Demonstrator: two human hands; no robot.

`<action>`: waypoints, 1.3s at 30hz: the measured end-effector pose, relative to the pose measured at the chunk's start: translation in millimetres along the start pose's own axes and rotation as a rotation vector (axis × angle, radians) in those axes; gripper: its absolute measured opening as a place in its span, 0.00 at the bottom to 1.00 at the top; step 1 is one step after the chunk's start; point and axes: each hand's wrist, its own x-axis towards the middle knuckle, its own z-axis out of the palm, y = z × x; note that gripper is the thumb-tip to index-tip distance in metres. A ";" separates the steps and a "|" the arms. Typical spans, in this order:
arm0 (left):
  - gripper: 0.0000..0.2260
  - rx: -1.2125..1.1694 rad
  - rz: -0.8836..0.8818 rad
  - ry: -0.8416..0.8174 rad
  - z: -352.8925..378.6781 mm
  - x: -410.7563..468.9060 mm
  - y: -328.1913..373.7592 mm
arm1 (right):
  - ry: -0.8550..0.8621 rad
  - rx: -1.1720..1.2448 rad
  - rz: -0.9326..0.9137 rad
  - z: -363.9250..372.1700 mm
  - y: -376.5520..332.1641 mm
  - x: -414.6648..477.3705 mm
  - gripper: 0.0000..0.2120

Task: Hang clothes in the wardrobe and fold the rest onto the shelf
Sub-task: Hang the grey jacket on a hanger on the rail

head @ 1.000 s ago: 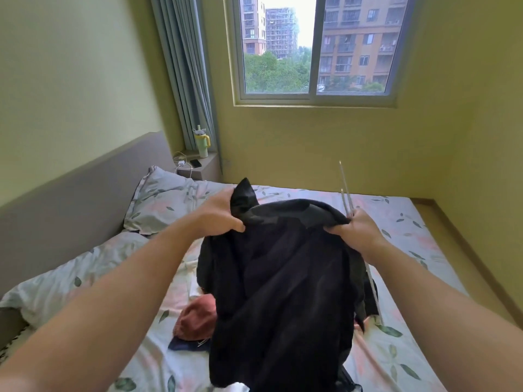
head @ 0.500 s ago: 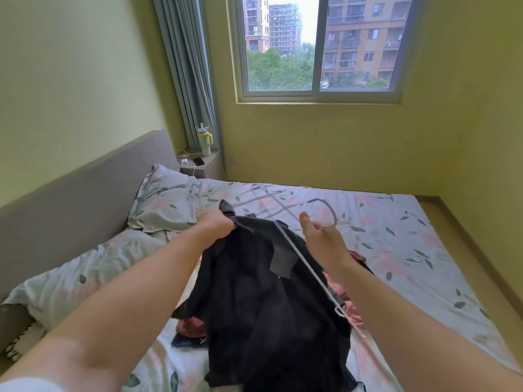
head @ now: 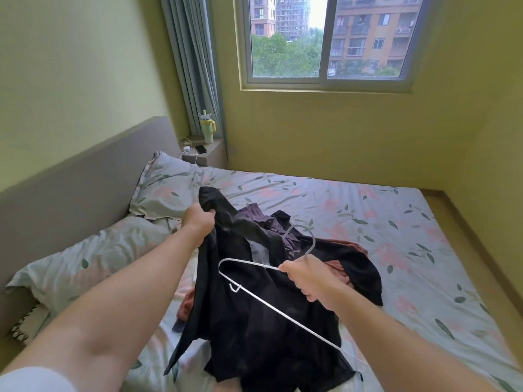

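So a second ago both hands have the black top spread up high by its upper edge, with the hanger just poking up behind the right one. Now the right hand has let go of the cloth and swung the hanger round in front. The top has dropped, so it dangles from the left hand alone, and its lower part slumps on the bed.

My read is that the "spread it out" bit is over and the hanger is about to go in. Nothing's hung yet, and no wardrobe is in view from here.

The left arm reaches forward with its fist bunched round a top corner of the black top, held up above the pile. The right arm is out too, a bit lower. Its fingers are curled tight round the hanger's neck just under the hook, with the hook pointing away and up. One shoulder of the wire sticks out left over the cloth, and the long bar runs back toward the body. The wire lies in front of the fabric, not inside it, as far as I can tell.

A purple piece and a reddish one wait on the bed behind the black top.
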 end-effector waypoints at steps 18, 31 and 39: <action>0.07 -0.148 0.490 -0.464 14.2 -160.1 75.0 | 0.045 0.492 -0.121 21.2 -26.4 17.2 0.22; 0.35 0.503 0.775 -0.167 -24.7 -134.0 50.8 | 0.023 0.529 -0.217 5.7 -51.3 11.0 0.14; 0.33 0.540 0.934 -0.182 -15.4 -97.2 26.7 | -0.231 0.724 -0.253 1.8 -52.0 5.4 0.11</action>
